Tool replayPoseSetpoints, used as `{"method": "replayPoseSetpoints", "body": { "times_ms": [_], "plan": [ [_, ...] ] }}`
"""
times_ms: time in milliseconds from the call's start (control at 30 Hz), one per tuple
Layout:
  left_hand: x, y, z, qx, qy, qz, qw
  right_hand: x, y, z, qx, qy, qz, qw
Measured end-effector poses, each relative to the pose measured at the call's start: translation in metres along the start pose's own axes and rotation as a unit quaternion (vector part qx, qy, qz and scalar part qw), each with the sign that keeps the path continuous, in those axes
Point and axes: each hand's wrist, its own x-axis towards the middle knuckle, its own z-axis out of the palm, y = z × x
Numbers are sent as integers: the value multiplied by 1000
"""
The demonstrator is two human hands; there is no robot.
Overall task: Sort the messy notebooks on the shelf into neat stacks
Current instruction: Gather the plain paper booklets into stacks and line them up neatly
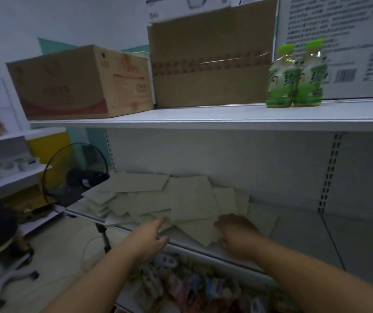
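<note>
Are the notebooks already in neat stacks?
No, the pale cream paper notebooks lie scattered and overlapping at odd angles on the white metal middle shelf.

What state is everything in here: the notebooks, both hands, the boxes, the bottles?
notebooks: loose overlapping heap, lying at all angles, not stacked.
left hand: open, fingers stretched towards the heap's front edge.
right hand: palm down on the heap; fingers hidden.
green bottles: two, upright, capped, side by side.
taped box: shut, tape across.
printed box: shut.

2 bare forearms stretched forward, left hand (149, 236) fingers straight, right hand (237, 234) palm down, knuckles bent
</note>
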Motion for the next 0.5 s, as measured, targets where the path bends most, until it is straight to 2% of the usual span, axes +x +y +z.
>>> {"method": "replayPoseSetpoints", "body": {
  "times_ms": [167,267,367,500],
  "plan": [
    [38,8,-4,-43,2,26,999,60,7,2,97,54,147,983],
    [67,7,-13,-86,17,-4,996,92,12,1,161,74,210,961],
    [95,-1,-15,-127,15,-60,990,120,12,-3,190,66,242,949],
    [121,0,-8,-199,42,-75,976,140,14,5,231,40,265,935]
  ]
}}
